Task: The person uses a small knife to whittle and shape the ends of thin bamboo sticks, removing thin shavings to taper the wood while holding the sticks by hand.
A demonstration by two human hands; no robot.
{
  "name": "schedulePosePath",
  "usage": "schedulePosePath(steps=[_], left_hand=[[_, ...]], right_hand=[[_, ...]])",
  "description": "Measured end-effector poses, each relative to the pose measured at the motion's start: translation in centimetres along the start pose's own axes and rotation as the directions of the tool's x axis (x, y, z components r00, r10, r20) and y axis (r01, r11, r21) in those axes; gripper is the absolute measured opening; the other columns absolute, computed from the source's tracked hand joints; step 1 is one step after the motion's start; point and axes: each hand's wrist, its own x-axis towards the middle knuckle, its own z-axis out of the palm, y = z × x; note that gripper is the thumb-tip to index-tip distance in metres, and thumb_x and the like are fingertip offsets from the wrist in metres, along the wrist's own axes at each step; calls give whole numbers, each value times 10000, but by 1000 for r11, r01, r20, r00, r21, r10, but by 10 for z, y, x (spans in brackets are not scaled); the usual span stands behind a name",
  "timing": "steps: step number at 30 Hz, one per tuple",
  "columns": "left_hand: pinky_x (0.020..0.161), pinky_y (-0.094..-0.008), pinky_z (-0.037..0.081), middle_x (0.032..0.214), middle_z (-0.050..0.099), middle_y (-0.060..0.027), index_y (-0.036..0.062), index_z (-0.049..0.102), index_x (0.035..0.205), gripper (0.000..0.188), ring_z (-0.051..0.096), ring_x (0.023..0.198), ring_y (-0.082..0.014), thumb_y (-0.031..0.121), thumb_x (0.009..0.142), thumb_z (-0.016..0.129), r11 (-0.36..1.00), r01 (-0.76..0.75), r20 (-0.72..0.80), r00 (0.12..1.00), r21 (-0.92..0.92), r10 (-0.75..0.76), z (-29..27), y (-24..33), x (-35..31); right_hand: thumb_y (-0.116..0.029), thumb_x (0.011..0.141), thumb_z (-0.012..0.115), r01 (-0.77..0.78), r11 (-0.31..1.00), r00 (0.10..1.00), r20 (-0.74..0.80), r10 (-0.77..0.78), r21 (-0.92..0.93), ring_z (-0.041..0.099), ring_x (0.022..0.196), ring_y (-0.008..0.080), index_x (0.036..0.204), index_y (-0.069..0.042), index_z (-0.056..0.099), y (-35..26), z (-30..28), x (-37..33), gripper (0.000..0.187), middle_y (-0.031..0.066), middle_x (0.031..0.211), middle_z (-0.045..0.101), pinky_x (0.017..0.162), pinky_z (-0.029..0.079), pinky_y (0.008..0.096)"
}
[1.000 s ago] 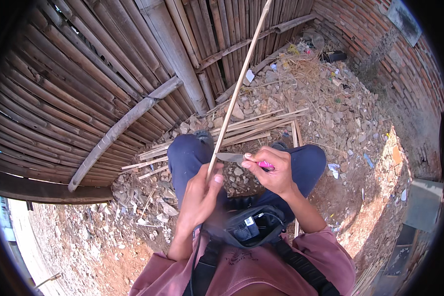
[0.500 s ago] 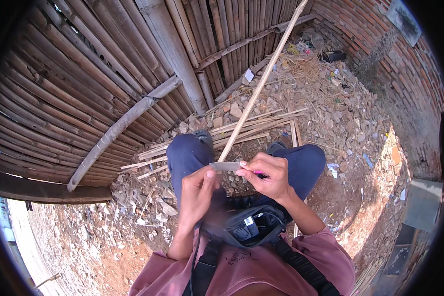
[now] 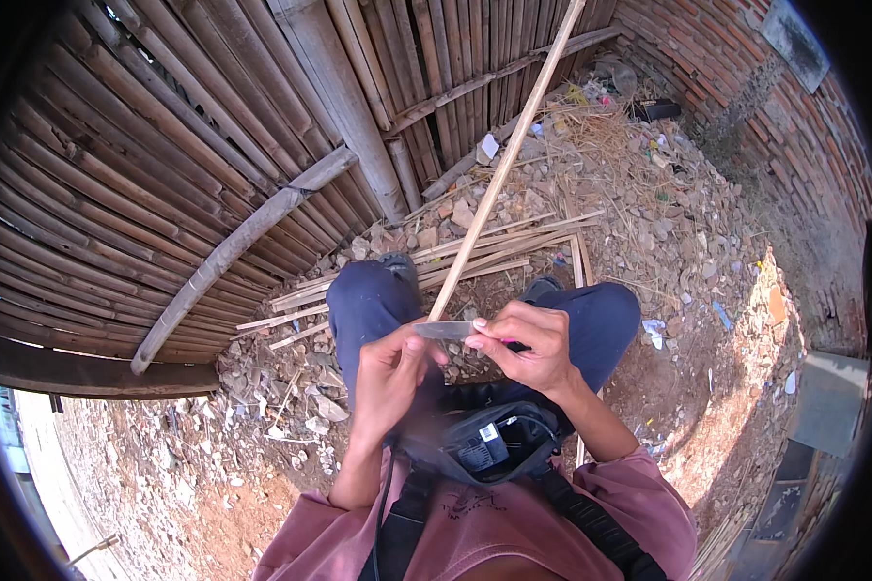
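Bamboo stick runs far-right from left hand, clamped on its near end | right hand apparently pinches knife crosswise.

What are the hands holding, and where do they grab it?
The left hand grips the long bamboo strip at its near end. The right hand holds a knife by its pink handle.

Small litter only — a blue wrapper scrap on the rubble.
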Motion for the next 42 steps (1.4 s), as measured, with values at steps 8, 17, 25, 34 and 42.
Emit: schedulePosePath(steps=[8,17,25,34,42], left_hand=[[533,-203,352,752,681,2,-15,757,1236,417,481,599,-19,347,1123,584,996,-78,-76,994,32,80,1,-8,0],[517,-220,314,656,592,34,-8,784,1066,505,466,586,-23,471,1086,625,995,-98,-132,986,17,99,4,-8,-1],[532,-228,256,646,514,87,-17,767,948,390,409,601,-7,320,1104,649,999,-32,-162,986,-22,28,3,-7,-3],[539,-233,236,658,509,97,-2,750,907,384,375,602,1,303,1111,636,998,40,-134,990,-40,-45,3,-2,1],[547,-244,329,697,560,54,-37,760,1104,224,419,642,-14,168,1070,677,988,-39,-201,977,150,69,16,-5,-3]], right_hand=[[-199,819,922,26,998,1000,-2,-26,-54,573,493,154,815,-117,795,-7,1,1,151,3,651,617,456,420,320],[-172,769,946,87,988,996,-18,-90,-125,587,504,158,823,-77,794,-11,0,0,188,13,657,616,465,430,307],[-190,766,949,125,969,990,-43,-138,-214,570,497,153,870,-102,809,-17,1,-2,196,6,665,606,457,419,305],[-199,764,952,164,930,977,-73,-199,-329,550,491,147,925,-107,812,-19,2,-4,232,1,664,601,451,404,303],[-238,776,943,105,954,985,-102,-139,-280,563,504,150,961,-150,835,-9,3,2,232,-16,676,584,455,422,307]])
